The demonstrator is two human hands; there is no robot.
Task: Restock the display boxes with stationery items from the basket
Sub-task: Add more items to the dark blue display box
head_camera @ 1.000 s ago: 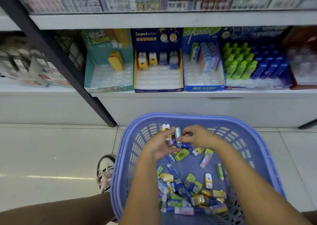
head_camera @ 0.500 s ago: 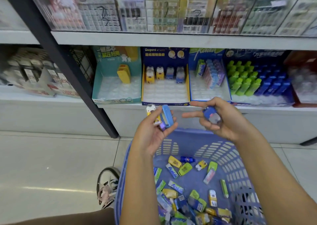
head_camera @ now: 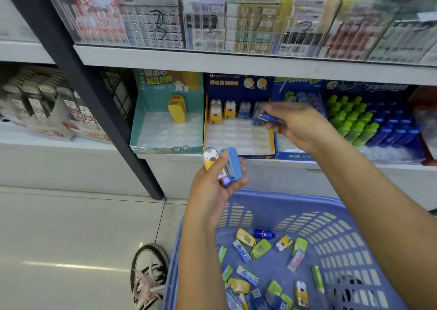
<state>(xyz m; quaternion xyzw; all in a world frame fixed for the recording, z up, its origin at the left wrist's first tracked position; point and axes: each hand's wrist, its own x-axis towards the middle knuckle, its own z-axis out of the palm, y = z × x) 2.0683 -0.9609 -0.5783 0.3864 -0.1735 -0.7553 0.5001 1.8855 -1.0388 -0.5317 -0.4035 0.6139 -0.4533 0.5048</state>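
Shop shelving [head_camera: 236, 61] fills the background. At 1 o'clock the right hand [head_camera: 300, 125] pinches a blue item [head_camera: 267, 117] over the display box [head_camera: 236, 136]; best seat it upright in an empty pocket. At 6 o'clock the left hand [head_camera: 212, 191] grips spare items [head_camera: 233, 165] above the basket [head_camera: 283, 199].

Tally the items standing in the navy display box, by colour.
Yellow items: 2
Blue items: 2, one partly behind the right hand
Total: 4
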